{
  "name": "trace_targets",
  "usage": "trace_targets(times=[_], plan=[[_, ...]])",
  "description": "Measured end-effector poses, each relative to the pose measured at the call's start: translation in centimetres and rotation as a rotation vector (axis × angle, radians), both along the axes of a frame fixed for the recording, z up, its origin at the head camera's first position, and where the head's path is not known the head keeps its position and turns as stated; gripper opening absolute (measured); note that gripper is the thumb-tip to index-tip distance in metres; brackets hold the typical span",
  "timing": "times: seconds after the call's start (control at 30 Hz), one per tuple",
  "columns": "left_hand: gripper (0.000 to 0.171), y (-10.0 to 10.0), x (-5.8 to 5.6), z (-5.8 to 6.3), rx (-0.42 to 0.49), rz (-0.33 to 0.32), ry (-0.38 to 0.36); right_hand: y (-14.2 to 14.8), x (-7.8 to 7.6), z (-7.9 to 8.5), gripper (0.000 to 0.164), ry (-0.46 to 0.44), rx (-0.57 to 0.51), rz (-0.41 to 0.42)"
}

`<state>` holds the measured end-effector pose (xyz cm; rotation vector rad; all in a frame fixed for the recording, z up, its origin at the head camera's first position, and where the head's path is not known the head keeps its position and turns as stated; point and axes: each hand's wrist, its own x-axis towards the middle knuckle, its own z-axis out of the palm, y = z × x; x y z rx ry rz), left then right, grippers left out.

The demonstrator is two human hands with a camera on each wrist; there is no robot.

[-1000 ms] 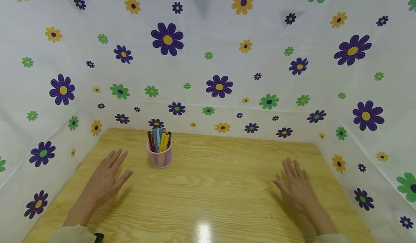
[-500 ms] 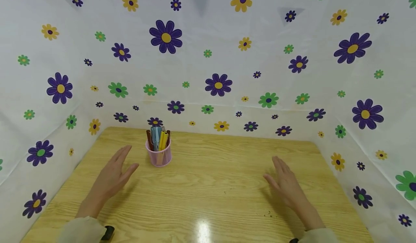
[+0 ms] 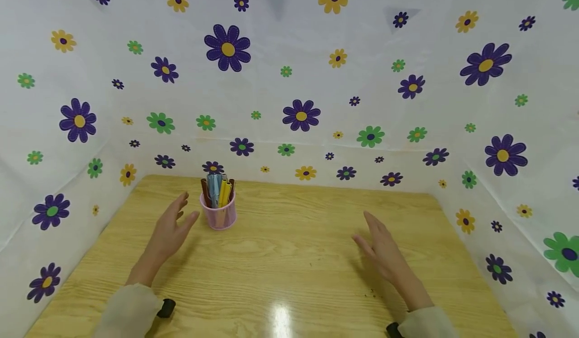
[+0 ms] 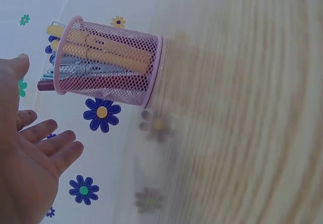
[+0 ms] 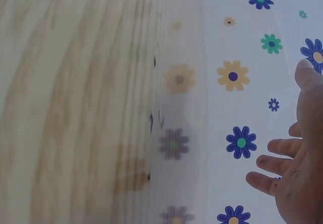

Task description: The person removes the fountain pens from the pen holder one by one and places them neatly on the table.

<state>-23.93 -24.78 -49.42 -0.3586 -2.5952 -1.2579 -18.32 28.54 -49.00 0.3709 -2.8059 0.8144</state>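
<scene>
My left hand [image 3: 168, 232] hovers over the left of the table, thumb apart from the fingers, holding nothing. Just to its right stands a pink mesh pen cup [image 3: 219, 214], upright and packed with several pens [image 3: 218, 190] in brown, light blue and yellow. In the left wrist view the pen cup [image 4: 108, 62] appears sideways, beyond the thumb and relaxed fingers of the left hand [image 4: 30, 158]. Over the right half of the table, my right hand [image 3: 383, 250] is also raised, its fingers extended and its palm turned inward. Nothing is in the right hand [image 5: 298, 168].
The wood-grain table [image 3: 280, 257] carries small dark marks [image 3: 370, 293] near the right forearm. A white flower-print cloth [image 3: 271, 92] encloses the back and both sides. Dark bands [image 3: 167, 308] show at both cuffs.
Both hands have moved inward, toward each other. The left hand has come closer to the pen cup, its fingers bending slightly. The pen cup has stayed in place while the head view shifted a little.
</scene>
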Motion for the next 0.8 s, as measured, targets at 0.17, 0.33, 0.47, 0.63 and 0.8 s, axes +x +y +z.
trace_targets(times=[0.17, 0.33, 0.47, 0.63, 0.8], plan=[[0.073, 1.0, -0.8, 0.4, 0.102, 0.000, -0.066, -1.4, -0.3, 0.3, 0.074, -0.035, -0.050, 0.012], [0.070, 1.6, -1.6, 0.4, 0.186, 0.015, -0.122, -2.6, -0.6, 0.5, 0.073, -0.034, -0.089, 0.025], [0.071, 2.1, -2.1, 0.3, 0.271, -0.004, -0.154, -3.4, -0.8, 0.4, 0.072, -0.016, -0.128, 0.044], [0.075, 2.6, -2.6, 0.0, 0.317, 0.001, -0.207, -4.5, -1.1, 0.3, 0.069, 0.006, -0.173, 0.078], [0.074, 3.2, -2.7, -0.4, 0.340, -0.016, -0.233, -5.4, -1.1, 0.2, 0.067, 0.017, -0.202, 0.100]])
